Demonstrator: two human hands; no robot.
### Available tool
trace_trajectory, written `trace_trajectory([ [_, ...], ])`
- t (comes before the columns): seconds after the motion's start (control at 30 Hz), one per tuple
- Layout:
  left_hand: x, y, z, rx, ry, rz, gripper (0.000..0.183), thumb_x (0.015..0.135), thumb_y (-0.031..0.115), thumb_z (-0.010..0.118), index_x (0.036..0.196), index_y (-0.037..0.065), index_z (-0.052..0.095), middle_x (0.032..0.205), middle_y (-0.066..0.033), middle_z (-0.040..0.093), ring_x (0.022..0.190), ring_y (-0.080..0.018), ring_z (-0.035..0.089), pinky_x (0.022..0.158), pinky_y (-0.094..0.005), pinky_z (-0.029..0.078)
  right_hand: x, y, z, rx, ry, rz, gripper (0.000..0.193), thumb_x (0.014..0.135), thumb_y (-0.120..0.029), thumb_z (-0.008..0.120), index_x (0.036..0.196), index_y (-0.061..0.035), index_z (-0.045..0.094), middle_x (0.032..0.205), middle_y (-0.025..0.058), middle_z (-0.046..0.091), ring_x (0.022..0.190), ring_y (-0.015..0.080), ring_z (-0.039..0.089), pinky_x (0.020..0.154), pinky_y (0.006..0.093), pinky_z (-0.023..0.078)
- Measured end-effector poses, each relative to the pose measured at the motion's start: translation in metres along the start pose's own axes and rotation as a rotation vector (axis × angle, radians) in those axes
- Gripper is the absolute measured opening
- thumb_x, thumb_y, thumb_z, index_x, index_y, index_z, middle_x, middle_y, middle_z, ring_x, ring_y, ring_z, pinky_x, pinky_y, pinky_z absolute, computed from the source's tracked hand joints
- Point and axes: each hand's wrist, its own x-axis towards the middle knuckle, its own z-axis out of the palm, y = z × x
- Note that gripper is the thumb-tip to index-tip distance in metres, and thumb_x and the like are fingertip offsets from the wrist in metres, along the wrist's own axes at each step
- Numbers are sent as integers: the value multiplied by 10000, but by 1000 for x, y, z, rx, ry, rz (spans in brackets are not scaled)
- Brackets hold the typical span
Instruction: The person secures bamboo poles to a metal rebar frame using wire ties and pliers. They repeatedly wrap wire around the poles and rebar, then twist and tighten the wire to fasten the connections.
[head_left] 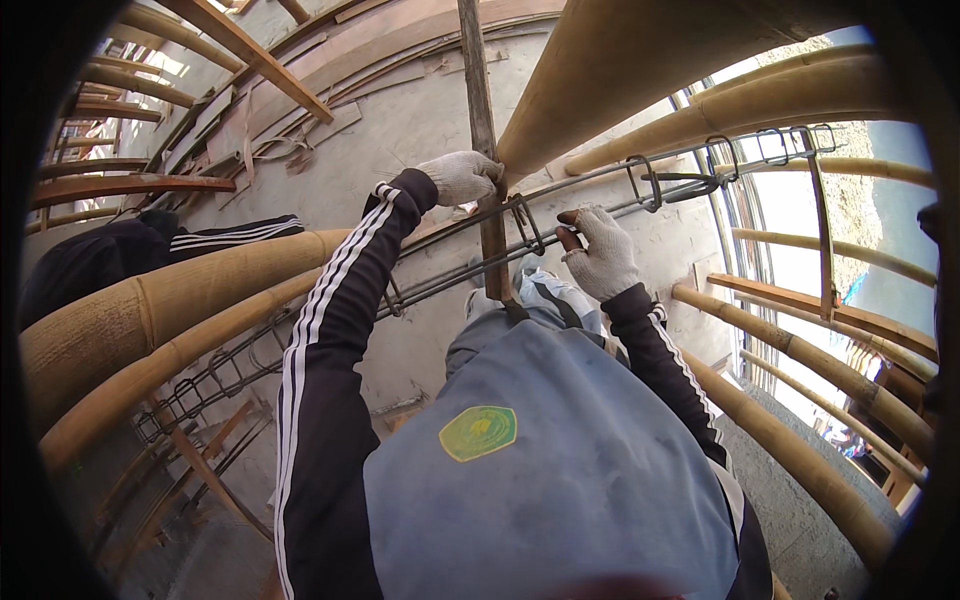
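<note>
My left hand (460, 176), in a white knit glove, is closed around a long steel bar of a rebar cage (590, 185) where it meets an upright wooden post (483, 120). My right hand (600, 250), also gloved, grips a small tool with a dark handle (568, 236) at a rectangular stirrup (524, 224) on the cage. The cage runs from lower left to upper right with several stirrups (642, 182) along it. Both arms wear black sleeves with white stripes.
Thick bamboo poles (150, 310) cross on the left, overhead (620, 60) and on the right (800, 360). Below is a grey concrete slab (400, 130) with wooden planks (250, 50). Another person in a dark striped jacket (120, 250) is at the left.
</note>
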Motion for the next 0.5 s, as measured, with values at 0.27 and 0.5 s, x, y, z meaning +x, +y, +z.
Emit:
trace_trajectory([
  [0.27,16,-14,-1,5,-34,129,332,843,178,587,1096,17,730,936,-124,721,862,-236,657,829,-365,517,11,-17,3,-51,-26,-54,231,881,-106,749,1095,-33,701,1025,175,697,952,379,685,811,441,558],
  [0.5,20,-11,-2,-1,-64,81,332,853,143,567,1108,12,735,893,-111,729,841,-220,657,794,-367,522,24,-27,18,-250,-43,-223,247,752,-160,742,986,-101,688,1085,133,652,1015,354,638,855,496,517],
])
